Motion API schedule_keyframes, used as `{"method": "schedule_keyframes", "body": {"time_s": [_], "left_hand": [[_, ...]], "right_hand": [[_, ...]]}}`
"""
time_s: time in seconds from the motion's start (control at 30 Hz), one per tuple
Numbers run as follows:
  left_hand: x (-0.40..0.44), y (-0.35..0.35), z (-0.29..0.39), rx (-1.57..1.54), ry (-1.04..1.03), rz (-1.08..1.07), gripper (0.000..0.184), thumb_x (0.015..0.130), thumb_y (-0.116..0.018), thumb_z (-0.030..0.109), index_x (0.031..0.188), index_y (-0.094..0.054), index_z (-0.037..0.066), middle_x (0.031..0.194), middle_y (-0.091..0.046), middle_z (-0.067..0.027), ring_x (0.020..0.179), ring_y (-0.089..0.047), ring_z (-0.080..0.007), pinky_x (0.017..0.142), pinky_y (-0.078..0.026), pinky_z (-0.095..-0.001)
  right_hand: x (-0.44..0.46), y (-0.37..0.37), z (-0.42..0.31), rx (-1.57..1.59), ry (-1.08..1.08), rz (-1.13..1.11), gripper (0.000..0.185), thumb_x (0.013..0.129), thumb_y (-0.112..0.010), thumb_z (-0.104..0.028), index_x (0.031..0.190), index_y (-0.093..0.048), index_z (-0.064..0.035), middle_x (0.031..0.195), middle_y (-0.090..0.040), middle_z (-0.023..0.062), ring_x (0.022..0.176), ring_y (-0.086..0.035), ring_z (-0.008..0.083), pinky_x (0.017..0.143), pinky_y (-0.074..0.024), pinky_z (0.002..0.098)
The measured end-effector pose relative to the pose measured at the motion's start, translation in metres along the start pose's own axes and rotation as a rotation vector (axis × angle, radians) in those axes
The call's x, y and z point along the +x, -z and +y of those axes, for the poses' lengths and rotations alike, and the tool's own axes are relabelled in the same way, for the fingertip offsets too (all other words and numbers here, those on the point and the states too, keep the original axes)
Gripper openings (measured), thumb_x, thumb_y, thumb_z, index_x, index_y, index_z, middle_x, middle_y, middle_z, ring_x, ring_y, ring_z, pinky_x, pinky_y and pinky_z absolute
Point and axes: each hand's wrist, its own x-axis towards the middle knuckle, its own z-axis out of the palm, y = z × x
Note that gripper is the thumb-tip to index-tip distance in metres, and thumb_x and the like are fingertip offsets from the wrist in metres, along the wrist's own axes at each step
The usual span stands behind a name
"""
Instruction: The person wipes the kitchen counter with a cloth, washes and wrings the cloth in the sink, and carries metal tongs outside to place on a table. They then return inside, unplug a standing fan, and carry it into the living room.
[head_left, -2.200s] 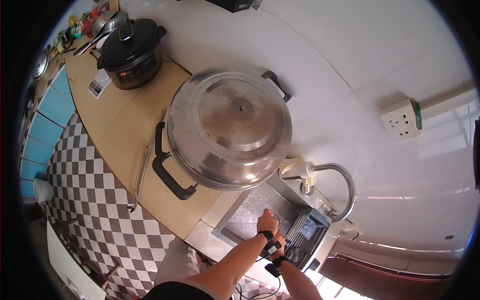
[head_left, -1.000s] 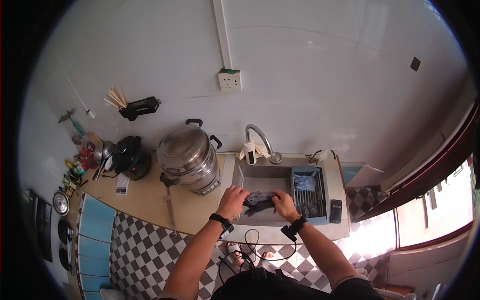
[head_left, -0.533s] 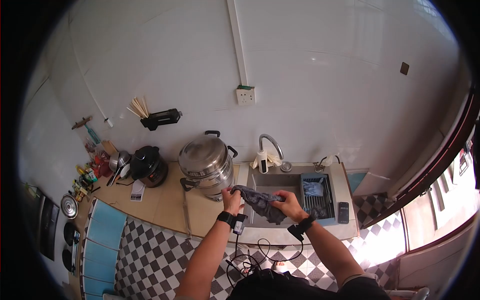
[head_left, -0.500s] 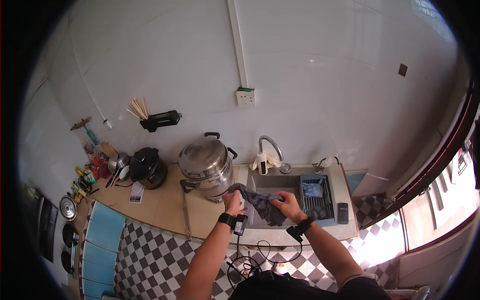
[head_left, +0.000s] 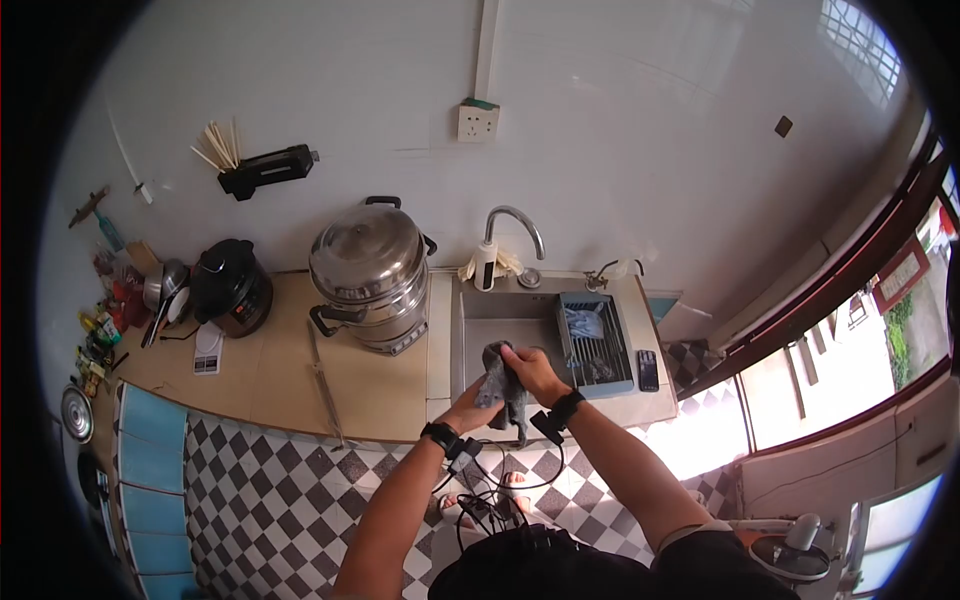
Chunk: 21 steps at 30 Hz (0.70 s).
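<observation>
A dark grey cloth is bunched between my two hands, in front of the sink. My left hand is closed on its lower left side. From the upper right, my right hand grips the top of the bundle, thumb over it. One end of the cloth hangs below my hands, over the counter's front edge. Inside the sink's right side sits a grey drain basket with a light blue cloth in it. The curved faucet stands behind the sink.
A large steel steamer pot stands left of the sink, with a black electric cooker farther left. A phone lies on the counter's right end. Cables hang from my wrists. A long thin strip lies near the front edge.
My hands have come together, and the cloth, stretched between them before, is now gathered into a bundle. The view has shifted, so the counter sits higher and farther left.
</observation>
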Motion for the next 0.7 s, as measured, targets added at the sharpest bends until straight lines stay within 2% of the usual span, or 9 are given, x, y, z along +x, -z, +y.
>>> {"method": "schedule_keyframes", "body": {"time_s": [0.03,0.1,0.17,0.27,0.4,0.5,0.57,0.63,0.7], "left_hand": [[0.004,0.01,-0.005,-0.094,0.208,-0.08,0.024,0.091,-0.066,0.023,0.104,-0.066,0.003,0.102,-0.068,-0.0046,0.089,-0.061,-0.0126,0.081,-0.051,-0.03],[0.01,0.014,-0.01,-0.757,0.404,0.07,0.024,0.094,-0.063,0.025,0.104,-0.067,0.004,0.098,-0.069,-0.0027,0.086,-0.063,-0.0118,0.077,-0.051,-0.029],[0.011,0.019,0.016,-0.577,0.202,0.301,0.024,0.097,-0.06,0.027,0.103,-0.069,0.005,0.094,-0.069,-0.0018,0.083,-0.066,-0.0134,0.074,-0.052,-0.0282],[0.009,0.04,0.032,-0.452,0.241,0.383,0.026,0.1,-0.061,0.027,0.106,-0.068,0.003,0.09,-0.067,0.0003,0.081,-0.061,-0.0085,0.073,-0.049,-0.0244],[0.008,0.015,0.055,-0.349,0.126,0.289,0.026,0.104,-0.059,0.027,0.107,-0.067,0.002,0.086,-0.063,0.0001,0.075,-0.056,-0.0083,0.067,-0.047,-0.0255],[0.0,0.007,0.038,-0.263,0.139,0.124,0.026,0.102,-0.063,0.024,0.113,-0.065,0.001,0.095,-0.067,-0.005,0.085,-0.064,-0.0135,0.076,-0.053,-0.0288],[-0.027,0.02,0.001,0.278,0.131,0.169,0.029,0.096,-0.068,0.019,0.118,-0.063,0.001,0.101,-0.07,-0.0111,0.091,-0.069,-0.0205,0.083,-0.056,-0.0319],[-0.076,0.034,-0.044,0.301,0.233,0.21,0.025,0.097,-0.066,0.016,0.117,-0.063,0.001,0.101,-0.071,-0.0113,0.095,-0.071,-0.0211,0.085,-0.056,-0.0318],[-0.148,0.048,-0.086,0.207,0.362,0.263,0.023,0.097,-0.066,0.014,0.115,-0.062,0.0,0.103,-0.071,-0.0115,0.098,-0.071,-0.0202,0.084,-0.058,-0.0328]], "right_hand": [[-0.017,-0.002,-0.016,0.225,-0.011,-0.009,0.043,0.102,-0.061,-0.042,0.1,-0.073,-0.0003,0.078,-0.065,-0.0015,0.071,-0.054,0.0077,0.068,-0.0449,0.027],[-0.028,-0.004,-0.027,0.094,-0.048,0.049,0.042,0.103,-0.06,-0.042,0.089,-0.07,-0.0038,0.075,-0.054,-0.0069,0.068,-0.044,0.0034,0.058,-0.0356,0.0249],[-0.027,-0.002,-0.024,0.154,-0.017,0.132,0.039,0.103,-0.062,-0.038,0.081,-0.065,-0.0057,0.071,-0.051,-0.0075,0.065,-0.04,0.0031,0.056,-0.0333,0.0251],[-0.042,0.013,-0.038,0.15,0.05,0.199,0.036,0.102,-0.064,-0.032,0.077,-0.064,-0.0061,0.068,-0.049,-0.0078,0.063,-0.037,0.0031,0.054,-0.0307,0.0257],[-0.06,0.04,-0.024,0.166,0.111,0.32,0.026,0.101,-0.065,-0.024,0.094,-0.073,-0.0007,0.082,-0.068,-0.0027,0.073,-0.056,0.0039,0.067,-0.0442,0.0225],[-0.091,0.066,-0.029,0.223,0.105,0.426,0.026,0.102,-0.063,-0.022,0.101,-0.074,0.0007,0.088,-0.07,-0.0025,0.077,-0.058,0.0034,0.069,-0.0447,0.0219],[-0.089,0.102,0.031,0.036,0.075,0.59,0.03,0.098,-0.067,-0.028,0.095,-0.074,0.0017,0.079,-0.07,-0.0006,0.071,-0.059,0.0082,0.068,-0.0463,0.0249],[-0.095,0.13,0.072,-0.492,-0.211,0.65,0.044,0.092,-0.07,-0.035,0.111,-0.069,0.0049,0.094,-0.071,0.0123,0.087,-0.065,0.0228,0.08,-0.05,0.0356],[-0.083,0.135,0.188,-0.865,-0.15,0.871,0.066,0.088,-0.071,-0.039,0.134,-0.054,0.0054,0.122,-0.061,0.0255,0.114,-0.057,0.0399,0.1,-0.0435,0.0477]]}}
